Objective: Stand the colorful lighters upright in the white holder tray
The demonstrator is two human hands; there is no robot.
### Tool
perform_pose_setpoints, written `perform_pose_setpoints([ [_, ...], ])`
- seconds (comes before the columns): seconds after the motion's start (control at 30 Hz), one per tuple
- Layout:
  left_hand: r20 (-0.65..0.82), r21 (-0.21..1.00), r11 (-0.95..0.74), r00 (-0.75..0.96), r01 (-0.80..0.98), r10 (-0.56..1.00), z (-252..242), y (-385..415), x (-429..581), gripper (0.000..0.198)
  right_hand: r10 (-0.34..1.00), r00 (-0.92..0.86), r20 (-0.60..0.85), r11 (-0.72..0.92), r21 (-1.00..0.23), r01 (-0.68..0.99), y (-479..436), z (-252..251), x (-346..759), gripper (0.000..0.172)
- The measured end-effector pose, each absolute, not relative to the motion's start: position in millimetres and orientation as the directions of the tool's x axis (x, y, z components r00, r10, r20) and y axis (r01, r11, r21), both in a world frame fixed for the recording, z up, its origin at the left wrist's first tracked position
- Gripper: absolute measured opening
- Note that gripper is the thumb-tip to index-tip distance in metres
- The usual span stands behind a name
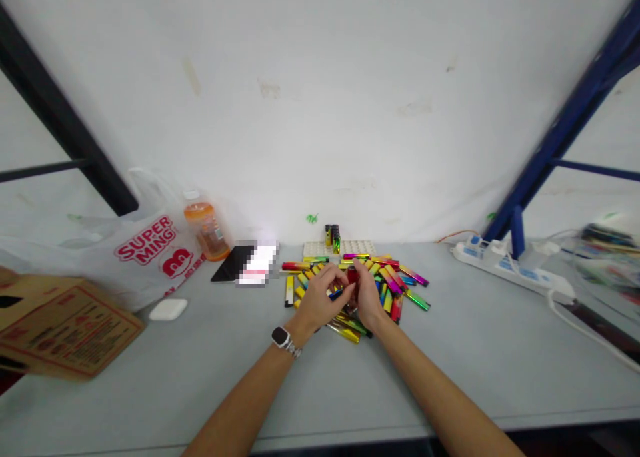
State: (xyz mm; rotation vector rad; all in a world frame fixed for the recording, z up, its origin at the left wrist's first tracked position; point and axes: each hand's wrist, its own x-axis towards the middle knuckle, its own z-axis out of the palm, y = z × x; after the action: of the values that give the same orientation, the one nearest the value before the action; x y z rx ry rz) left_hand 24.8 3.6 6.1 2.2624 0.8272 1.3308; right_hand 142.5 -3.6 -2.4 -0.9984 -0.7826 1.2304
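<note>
We have the right hand (369, 295) clamped on a red lighter (353, 275) over the lighter pile (393, 278) — presumably kept central so both hands reach it. Left hand (318, 298) curls alongside (can't tell whether it grips anything).

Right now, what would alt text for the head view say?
A person's left hand and right hand are close together over scattered colorful lighters on a gray table, the right holding a dark red one. Behind them, upright lighters stand on a pale tray; an orange bottle is left, a power strip right.
</note>
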Motion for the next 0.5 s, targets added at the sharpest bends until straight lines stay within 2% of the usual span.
perform_pose_setpoints([
  [0.13, 0.591, 0.709, -0.658, 0.293, 0.255, 0.751, 1, 9, 20, 0.012, 0.986, 0.142, -0.087, -0.020, -0.907, -0.420, -6, 2, 137, 0.043],
  [0.27, 0.576, 0.754, -0.628, 0.265, 0.195, 0.774, -1, 13, 24, 0.013, 0.973, 0.186, -0.134, -0.042, -0.901, -0.432, -8, 7, 135, 0.039],
  [0.5, 0.539, 0.818, -0.568, 0.226, 0.088, 0.811, -2, 11, 28, 0.017, 0.971, 0.233, -0.061, 0.038, -0.916, -0.398, -9, 8, 134, 0.033],
])
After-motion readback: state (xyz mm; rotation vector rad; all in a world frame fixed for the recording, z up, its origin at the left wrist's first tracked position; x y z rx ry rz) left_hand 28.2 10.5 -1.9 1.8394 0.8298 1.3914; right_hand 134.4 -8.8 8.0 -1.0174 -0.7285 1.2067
